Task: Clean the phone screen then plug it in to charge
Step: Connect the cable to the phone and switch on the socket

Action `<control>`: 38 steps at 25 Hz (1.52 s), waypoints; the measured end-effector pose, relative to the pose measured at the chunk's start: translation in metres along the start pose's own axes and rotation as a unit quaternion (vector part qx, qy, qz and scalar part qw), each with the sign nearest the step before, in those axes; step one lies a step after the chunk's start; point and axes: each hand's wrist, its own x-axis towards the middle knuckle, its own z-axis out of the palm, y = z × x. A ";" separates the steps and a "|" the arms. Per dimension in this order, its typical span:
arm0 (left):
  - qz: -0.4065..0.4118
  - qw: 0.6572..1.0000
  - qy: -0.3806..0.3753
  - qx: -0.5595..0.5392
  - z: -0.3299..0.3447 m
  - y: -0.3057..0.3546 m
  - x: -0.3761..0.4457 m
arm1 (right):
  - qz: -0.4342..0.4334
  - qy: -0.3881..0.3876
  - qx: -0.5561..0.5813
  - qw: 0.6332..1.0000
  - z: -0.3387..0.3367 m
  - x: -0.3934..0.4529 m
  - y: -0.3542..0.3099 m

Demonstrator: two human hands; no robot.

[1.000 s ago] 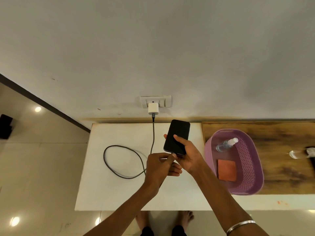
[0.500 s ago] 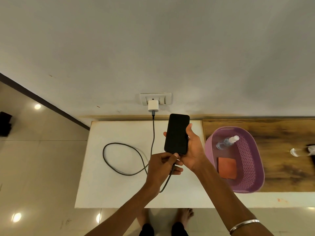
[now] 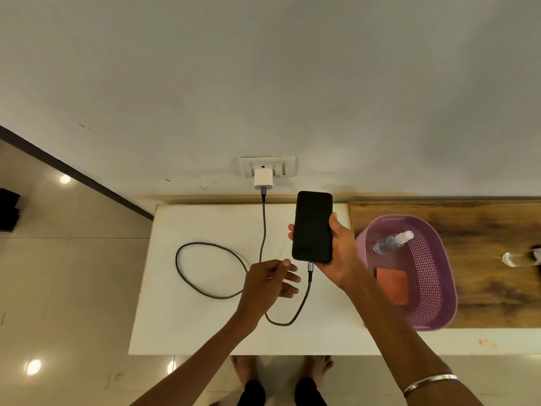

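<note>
While the cable sits in its port: charging step looks nearly done
Table [image 3: 205, 332]: white, under the phone
Phone [image 3: 312, 227]: above table, right hand [image 3: 341, 256] clamped around it
Cable [image 3: 210, 294]: looped on table
Left hand [image 3: 272, 284]: fingers spread, empty
Next: lay phone on table gently

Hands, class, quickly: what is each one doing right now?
Left hand: open, fingers loose, holding nothing, beside the cable.
Right hand: closed around the phone, cable plugged into its bottom end.
</note>
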 end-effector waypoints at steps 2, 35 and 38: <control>-0.003 1.000 0.008 0.007 -0.006 -0.003 0.005 | -0.009 0.000 -0.017 1.000 -0.005 0.002 -0.003; -0.053 0.985 0.137 0.084 -0.025 -0.061 0.014 | -0.112 0.307 -0.563 0.759 -0.110 0.058 0.114; -0.052 0.985 0.138 0.093 -0.025 -0.059 0.013 | -0.123 0.337 -0.591 0.723 -0.106 0.053 0.118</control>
